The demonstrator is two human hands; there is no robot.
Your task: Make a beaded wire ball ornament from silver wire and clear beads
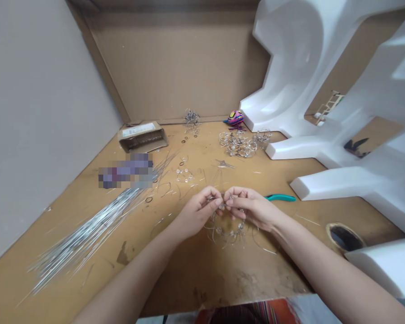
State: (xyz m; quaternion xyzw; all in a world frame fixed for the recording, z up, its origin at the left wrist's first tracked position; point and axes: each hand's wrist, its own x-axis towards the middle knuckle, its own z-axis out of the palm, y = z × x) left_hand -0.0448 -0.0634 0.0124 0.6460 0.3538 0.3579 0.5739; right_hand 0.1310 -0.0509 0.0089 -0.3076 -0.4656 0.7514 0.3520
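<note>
Both hands meet over the front middle of the table. My left hand [205, 208] is closed, its thumb and fingers pinching one side of a ring of thin wire with clear beads [232, 234]. Opposite it, my right hand [248, 208] pinches the same beaded wire ring at almost the same spot, with its other fingers curled round the ring's edge. Loose wire ends stick out below the hands. The exact point between the fingertips is too small to make out. Just beyond my right hand lies a teal-handled tool [281, 197], its working end hidden behind the hand.
A bundle of straight wires [97, 225] stretches across the left side. Behind it are a small cardboard box [143, 138] and a blurred-out item [124, 171]. Finished-looking beaded wire pieces [238, 144] sit at the back. White foam blocks [330, 182] and a round hole [344, 237] are right.
</note>
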